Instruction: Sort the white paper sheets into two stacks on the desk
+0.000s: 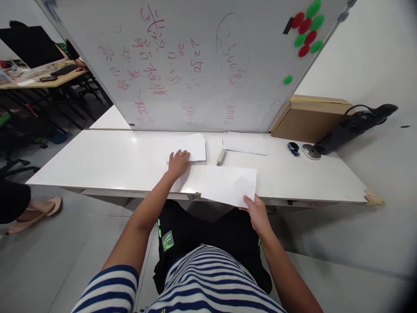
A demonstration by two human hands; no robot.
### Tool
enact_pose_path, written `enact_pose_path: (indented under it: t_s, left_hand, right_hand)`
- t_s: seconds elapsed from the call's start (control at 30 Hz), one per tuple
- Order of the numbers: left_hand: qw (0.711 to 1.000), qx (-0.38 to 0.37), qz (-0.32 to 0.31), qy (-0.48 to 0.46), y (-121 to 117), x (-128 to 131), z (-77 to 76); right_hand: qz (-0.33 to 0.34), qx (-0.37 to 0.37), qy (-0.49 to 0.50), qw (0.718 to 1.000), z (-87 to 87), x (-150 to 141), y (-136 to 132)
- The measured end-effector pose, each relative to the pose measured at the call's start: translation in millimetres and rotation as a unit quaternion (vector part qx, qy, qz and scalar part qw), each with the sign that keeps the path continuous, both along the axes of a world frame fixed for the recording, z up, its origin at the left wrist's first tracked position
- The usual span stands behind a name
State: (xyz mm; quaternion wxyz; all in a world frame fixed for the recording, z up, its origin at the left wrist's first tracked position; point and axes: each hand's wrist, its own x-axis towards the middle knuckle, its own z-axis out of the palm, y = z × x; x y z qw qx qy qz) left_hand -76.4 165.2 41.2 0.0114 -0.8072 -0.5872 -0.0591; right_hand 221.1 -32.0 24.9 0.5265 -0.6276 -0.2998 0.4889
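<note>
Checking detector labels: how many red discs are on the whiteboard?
4, at the upper right of the whiteboard: topmost red disc; second red disc, just below and right; third red disc, lower, farther right; lowest red disc, below and left of the third. None looks hidden.

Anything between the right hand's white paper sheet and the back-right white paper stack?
Yes, partly: a slim, pale-handled tool lies on the white table, between the held white paper sheet and the white paper stack, near the stack's front-left corner.
</note>
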Motion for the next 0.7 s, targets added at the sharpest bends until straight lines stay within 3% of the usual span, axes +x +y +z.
enact_pose_path:
  t_s: [0.1, 0.2, 0.3, 0.47, 0.7]
  left_hand:
    - [0.999, 0.034, 0.0, -0.009, -9, 0, -5.2]
    - [0.997, 0.078, -0.008, -0.02, -26, 1, -4.7]
    - [0.993, 0.112, -0.028, -0.035, -44, 3, -1.0]
    - [0.989, 0.13, -0.034, -0.066, -67, 5, 3.2]
    - [0.986, 0.142, -0.043, -0.078, -72, 7, 0.0]
  right_hand:
    - [0.058, -0.038, -0.14, 0.988, -1.5, 5, -5]
    - [0.11, -0.071, -0.185, 0.974, 3.5, 10, -8]
    - [0.11, -0.059, -0.148, 0.981, 8.8, 18, -8]
    - [0.005, -0.018, -0.084, 0.996, 7.2, 25, -5]
    - [0.005, -0.013, -0.011, 1.0, 3.9, 12, -7]
